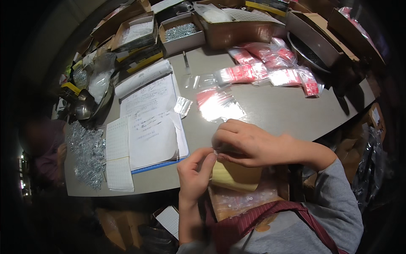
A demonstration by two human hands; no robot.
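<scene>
My left hand and my right hand meet at the near edge of the table, thumbs and fingertips pinched together. A small whitish bit shows between the fingertips, too little of it to name. Just below the hands lies a yellow sheet or pad, partly covered by the right hand. Under it, an open cardboard box at my lap holds clear plastic with small round pieces. Beyond the hands, a fanned stack of clear plastic bags with red print rests on the table.
Left of the hands lies an open notebook on a blue board, beside a heap of small metal parts. More red-printed bags, a pen and a box of metal pieces are farther back. A person is at far left.
</scene>
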